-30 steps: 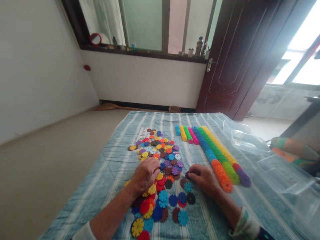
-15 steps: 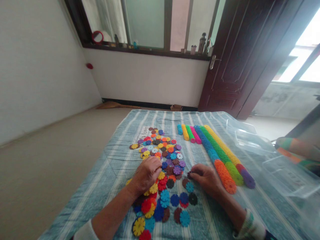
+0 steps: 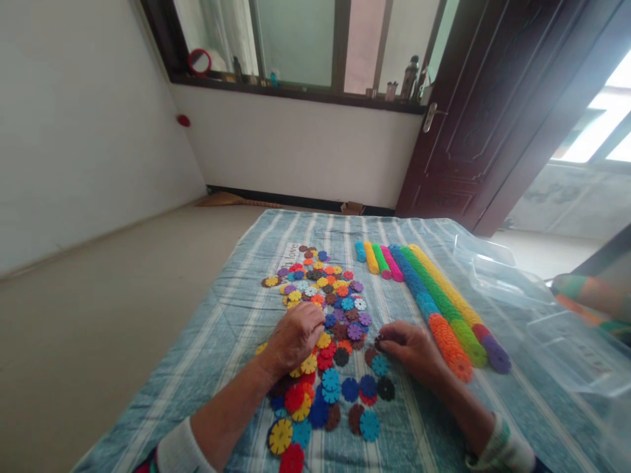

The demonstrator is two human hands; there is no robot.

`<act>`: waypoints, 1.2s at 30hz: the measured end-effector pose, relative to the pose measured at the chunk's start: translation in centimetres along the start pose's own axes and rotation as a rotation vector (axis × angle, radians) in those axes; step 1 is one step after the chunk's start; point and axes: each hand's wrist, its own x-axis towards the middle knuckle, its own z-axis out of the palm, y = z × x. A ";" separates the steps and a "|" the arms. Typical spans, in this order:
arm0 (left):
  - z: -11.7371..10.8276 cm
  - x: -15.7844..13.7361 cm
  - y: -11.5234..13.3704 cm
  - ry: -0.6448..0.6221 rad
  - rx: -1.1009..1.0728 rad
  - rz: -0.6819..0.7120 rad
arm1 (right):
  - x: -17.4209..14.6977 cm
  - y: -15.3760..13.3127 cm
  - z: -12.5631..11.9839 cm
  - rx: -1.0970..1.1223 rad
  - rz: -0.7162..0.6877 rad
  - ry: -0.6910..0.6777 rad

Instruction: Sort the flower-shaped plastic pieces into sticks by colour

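Notched plastic building discs (image 3: pixel 330 379) in many colours lie in a loose, overlapping spread on the striped cloth. Over the middle of this spread is my left hand (image 3: pixel 298 334), its fingers curled down among the discs; whatever they hold is hidden. My right hand (image 3: pixel 411 348), right of the spread, pinches a dark brown disc (image 3: pixel 378 341) between thumb and forefinger. Just below that pinch, a light blue disc (image 3: pixel 380 364) partly covers a brown one. Further right lie long rows of stacked discs sorted by colour, among them an orange row (image 3: pixel 448 345).
Shorter disc rows, one of them yellow (image 3: pixel 371 258), lie toward the far end of the cloth-covered surface (image 3: pixel 236 315). Clear plastic boxes (image 3: pixel 510 279) stand along the right side. A person's arm (image 3: pixel 599 289) shows at the right edge. Beyond are a wall and a dark door (image 3: pixel 458 125).
The whole view has shifted slightly, so everything sits a little further right. Both hands keep nearly the same pose over the same spots, and the brown disc stays in my right fingers.
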 end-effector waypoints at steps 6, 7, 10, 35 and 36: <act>0.2 -0.1 -0.1 -0.003 -0.004 -0.003 | 0.2 -1.6 0.0 0.111 0.037 -0.098; 0.2 -0.1 -0.1 -0.004 -0.002 -0.003 | 0.3 -2.3 0.2 0.141 0.034 -0.138; 0.4 0.0 -0.2 -0.005 0.013 -0.009 | 1.3 -4.8 1.4 0.115 -0.010 -0.231; 0.6 0.0 -0.2 -0.038 0.002 -0.006 | 5.8 -8.6 4.4 -0.831 -0.065 -0.379; 0.6 0.0 -0.2 -0.042 0.004 -0.007 | 5.7 -8.5 4.3 -0.825 -0.073 -0.375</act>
